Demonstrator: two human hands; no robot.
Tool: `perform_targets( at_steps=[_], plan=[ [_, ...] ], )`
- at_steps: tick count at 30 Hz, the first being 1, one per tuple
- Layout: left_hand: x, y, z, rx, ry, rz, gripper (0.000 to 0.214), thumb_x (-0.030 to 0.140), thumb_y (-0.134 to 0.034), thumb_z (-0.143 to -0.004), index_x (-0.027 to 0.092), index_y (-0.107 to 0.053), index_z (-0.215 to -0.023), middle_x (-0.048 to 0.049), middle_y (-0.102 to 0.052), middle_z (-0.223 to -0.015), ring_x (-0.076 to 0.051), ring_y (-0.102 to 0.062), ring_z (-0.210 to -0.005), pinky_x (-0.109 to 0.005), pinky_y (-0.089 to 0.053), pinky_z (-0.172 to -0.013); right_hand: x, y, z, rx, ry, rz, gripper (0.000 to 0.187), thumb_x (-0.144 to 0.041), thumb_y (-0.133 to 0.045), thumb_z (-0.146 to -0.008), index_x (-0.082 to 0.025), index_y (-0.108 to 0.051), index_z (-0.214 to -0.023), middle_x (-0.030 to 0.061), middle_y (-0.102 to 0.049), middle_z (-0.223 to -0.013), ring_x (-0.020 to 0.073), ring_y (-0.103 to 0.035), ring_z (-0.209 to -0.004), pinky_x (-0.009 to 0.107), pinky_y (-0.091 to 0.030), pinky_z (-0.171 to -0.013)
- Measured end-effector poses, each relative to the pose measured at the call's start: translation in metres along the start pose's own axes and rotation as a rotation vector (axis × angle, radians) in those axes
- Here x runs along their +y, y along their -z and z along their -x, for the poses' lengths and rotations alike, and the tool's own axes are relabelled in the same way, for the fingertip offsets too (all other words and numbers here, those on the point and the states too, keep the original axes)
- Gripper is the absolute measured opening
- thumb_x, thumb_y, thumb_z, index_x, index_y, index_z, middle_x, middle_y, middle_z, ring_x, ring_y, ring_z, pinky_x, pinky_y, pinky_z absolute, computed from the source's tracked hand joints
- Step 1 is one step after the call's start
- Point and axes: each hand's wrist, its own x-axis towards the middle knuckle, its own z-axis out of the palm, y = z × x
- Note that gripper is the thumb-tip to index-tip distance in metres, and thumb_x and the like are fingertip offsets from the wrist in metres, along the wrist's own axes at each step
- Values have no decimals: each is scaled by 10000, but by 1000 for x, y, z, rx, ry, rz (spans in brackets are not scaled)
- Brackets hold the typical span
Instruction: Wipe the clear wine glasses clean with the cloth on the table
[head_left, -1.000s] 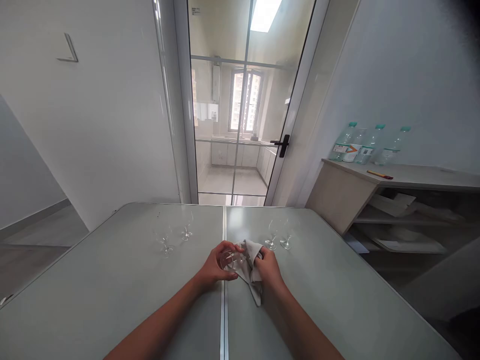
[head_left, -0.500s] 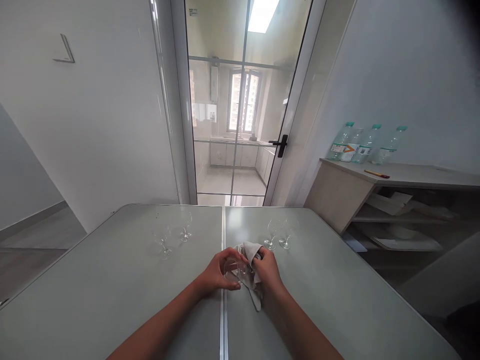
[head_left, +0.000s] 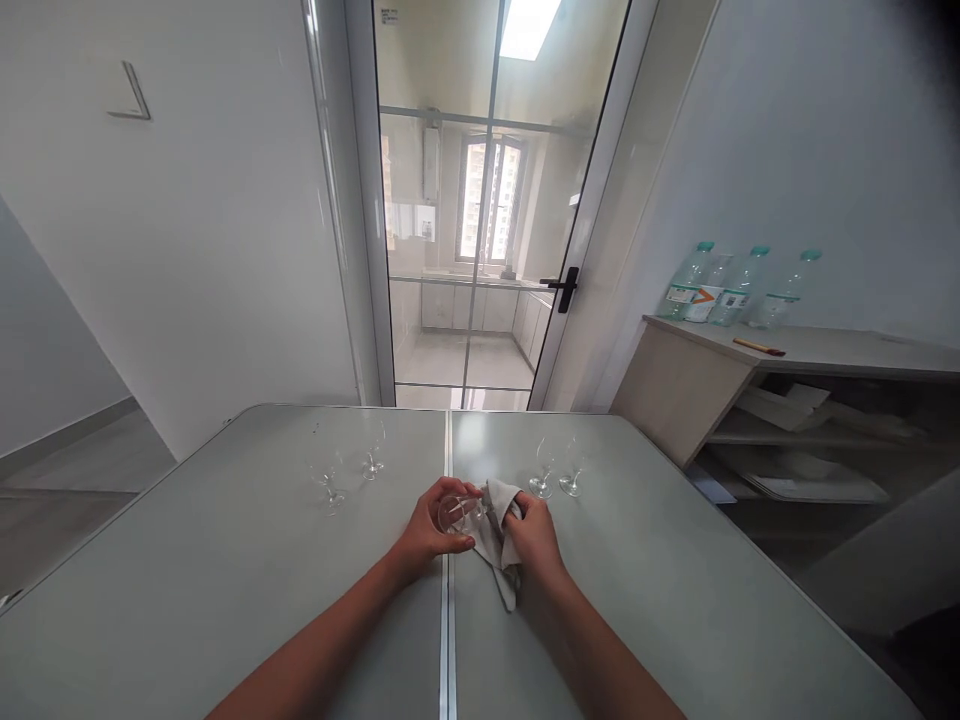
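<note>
My left hand (head_left: 433,525) is closed around the bowl of a clear stemmed glass (head_left: 454,513), which lies tilted on its side with its stem toward the right. In my right hand (head_left: 534,530) is a pale grey cloth (head_left: 495,540), bunched at the foot end of the glass; a corner of it hangs down. The foot itself is hidden by the cloth. Both hands are over the middle of the table, close together. Just beyond my right hand stand two stemmed glasses, one glass (head_left: 540,484) left of the other glass (head_left: 571,484).
Two more stemmed glasses, a nearer one (head_left: 330,493) and a farther one (head_left: 373,466), stand on the left of the grey-green table (head_left: 225,600). A metal seam (head_left: 448,650) splits the tabletop. Several plastic bottles (head_left: 731,295) and a brush-like stick (head_left: 758,347) rest on the cabinet at right.
My left hand and the glass have shifted slightly up and left, and the glass's rim has turned. The cloth's hanging corner has moved a little up and left.
</note>
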Motion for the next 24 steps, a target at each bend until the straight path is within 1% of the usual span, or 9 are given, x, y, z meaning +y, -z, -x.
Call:
perform_targets(
  at_steps=[3,7,9,12,16,18,21,23,24],
  plan=[
    [1,-1,0,-5,-10,-3,599,158,-942,-587,211,-596,-1074,-112,-657,-1208,-314,-604,-1236,-557,-376,-1153,1,3,-1,1,-6,-5,344,-222,-555,-709,-124,-799,-932,61,-781,-819,256,-692,-801,272,-488,-676],
    [3,-1,-1,26,-22,13,576,149,-925,-619,221,-583,-1078,-109,-653,-1212,-319,-588,-1258,-545,-394,-1133,3,7,-4,59,-23,-68,377,-230,-589,-673,-117,-786,-974,80,-790,-877,272,-705,-848,286,-510,-716],
    [3,-1,-1,19,-13,14,576,137,-925,-612,224,-588,-1071,-105,-653,-1211,-315,-587,-1259,-542,-386,-1141,6,6,-5,29,-17,-84,380,-244,-591,-672,-119,-778,-978,84,-789,-897,277,-704,-867,296,-516,-731],
    [2,-1,0,-37,10,11,593,128,-935,-584,217,-602,-1067,-102,-653,-1206,-311,-590,-1254,-549,-354,-1166,8,3,-6,-39,8,-31,314,-252,-562,-679,-125,-764,-883,78,-775,-831,274,-694,-830,302,-510,-720],
    [-1,1,0,-57,11,16,600,133,-938,-574,218,-605,-1066,-96,-654,-1195,-310,-596,-1244,-548,-355,-1162,5,3,-5,23,14,52,231,-237,-558,-677,-157,-715,-826,84,-768,-839,265,-689,-812,300,-501,-713],
    [-2,3,-2,-14,-2,20,602,131,-932,-585,230,-599,-1077,-87,-653,-1192,-304,-598,-1237,-531,-387,-1135,0,5,-5,100,7,34,268,-248,-583,-686,-171,-671,-926,95,-766,-915,264,-696,-849,304,-507,-736],
    [-2,6,-4,62,-18,11,603,139,-929,-591,241,-602,-1087,-80,-652,-1196,-299,-600,-1226,-503,-420,-1102,-8,8,-1,202,2,-10,498,-271,-608,-717,-175,-544,-1201,94,-743,-997,252,-700,-900,316,-515,-784],
    [-1,6,-6,110,-33,9,597,146,-925,-601,247,-602,-1093,-72,-649,-1197,-289,-599,-1222,-489,-422,-1102,-14,9,2,193,49,-16,614,-255,-577,-758,-192,-456,-1357,86,-723,-1068,234,-690,-950,315,-507,-825],
    [0,6,-6,132,-41,8,592,150,-921,-608,251,-601,-1095,-68,-649,-1196,-284,-599,-1220,-483,-421,-1105,-17,9,5,166,102,-8,604,-237,-545,-778,-209,-465,-1377,78,-711,-1099,225,-677,-981,313,-496,-851]
  ],
)
